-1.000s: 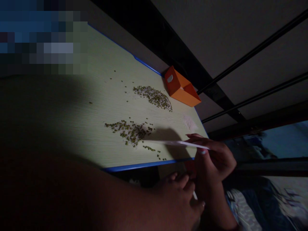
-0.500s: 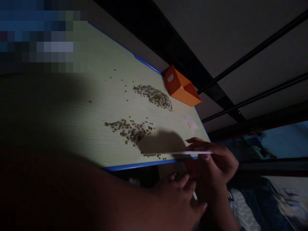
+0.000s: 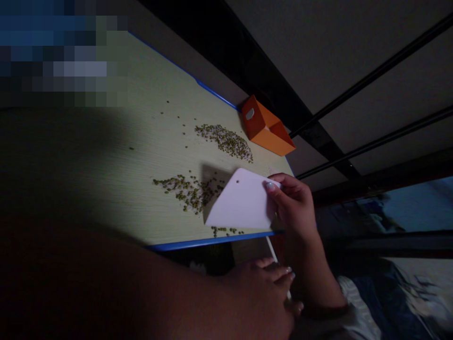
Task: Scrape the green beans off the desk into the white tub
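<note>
My right hand (image 3: 295, 203) pinches a white plastic scraper (image 3: 244, 200), thumb on its near face and fingers behind. The scraper's broad face is turned toward me, its low corner close to the table's front edge. Just left of it lies a pile of green beans (image 3: 189, 194) mixed with pale grains, and several beans (image 3: 226, 231) lie below it. My left hand (image 3: 271, 288) is below the table edge, fingers curled at a thin white strip (image 3: 272, 249); what it belongs to is hidden in shadow. Dark red material shows beside the strip.
A second pile of beans and pale grains (image 3: 226, 140) lies farther back on the light table (image 3: 141, 198). An open orange box (image 3: 269, 127) stands at the back edge by the wall. Stray beans dot the tabletop. Blue trim (image 3: 212, 240) edges the table.
The scraper has turned from edge-on to face-on as my right hand moved up and left. My left hand has shifted slightly, and more of the white strip shows.
</note>
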`<action>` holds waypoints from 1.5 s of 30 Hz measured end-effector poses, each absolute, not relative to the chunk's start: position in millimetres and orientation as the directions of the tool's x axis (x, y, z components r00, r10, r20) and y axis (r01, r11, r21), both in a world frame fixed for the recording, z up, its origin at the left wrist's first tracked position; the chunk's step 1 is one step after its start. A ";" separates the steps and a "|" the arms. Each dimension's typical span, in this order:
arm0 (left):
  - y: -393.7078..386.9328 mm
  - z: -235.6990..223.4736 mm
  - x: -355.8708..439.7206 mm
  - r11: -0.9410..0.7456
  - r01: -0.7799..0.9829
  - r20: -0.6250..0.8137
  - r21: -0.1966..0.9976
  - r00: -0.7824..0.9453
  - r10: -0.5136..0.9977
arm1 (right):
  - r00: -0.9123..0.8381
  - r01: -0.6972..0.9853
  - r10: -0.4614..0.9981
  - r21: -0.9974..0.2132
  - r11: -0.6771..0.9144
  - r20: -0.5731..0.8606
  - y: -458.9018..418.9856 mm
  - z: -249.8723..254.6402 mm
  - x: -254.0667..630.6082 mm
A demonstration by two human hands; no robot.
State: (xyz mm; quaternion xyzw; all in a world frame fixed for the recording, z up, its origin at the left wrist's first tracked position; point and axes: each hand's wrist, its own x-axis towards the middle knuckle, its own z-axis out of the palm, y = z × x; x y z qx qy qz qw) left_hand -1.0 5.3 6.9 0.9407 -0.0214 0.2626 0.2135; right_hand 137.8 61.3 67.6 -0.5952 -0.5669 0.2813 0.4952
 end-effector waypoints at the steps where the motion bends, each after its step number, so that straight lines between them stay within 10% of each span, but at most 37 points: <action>1: 4.7 6.0 -0.4 -0.907 -0.147 0.505 0.394 0.859 0.080 | 0.187 0.377 0.961 -0.918 0.123 0.206 64.2 67.1 135.7; 11: 5.1 0.7 -1.8 -0.920 -0.155 0.531 0.360 0.845 0.065 | 0.114 0.326 0.989 -0.944 0.049 0.090 66.1 64.4 131.5; 22: 7.2 0.7 -0.4 -0.932 -0.169 0.546 0.320 0.837 0.035 | 0.557 0.373 0.689 -0.881 0.291 0.463 31.2 70.4 171.6; 31: 23.5 23.6 -16.3 -0.766 -0.012 0.243 0.642 0.951 0.189 | 0.583 0.542 0.604 -0.814 0.209 0.543 -1.2 59.8 172.6; 35: 28.9 33.2 -20.1 -0.794 0.008 0.168 0.608 0.976 0.139 | 0.362 0.717 0.607 -0.627 0.303 0.708 -12.9 58.8 157.6; 40: 30.6 33.0 -20.8 -0.824 -0.032 0.161 0.565 0.984 0.071 | -0.363 0.773 0.624 -0.151 0.616 0.691 -25.1 73.1 132.8; 45: 29.5 12.7 -10.5 -0.870 -0.040 0.213 0.491 0.974 0.075 | -0.482 0.807 0.591 0.065 0.587 0.646 -19.9 72.3 119.8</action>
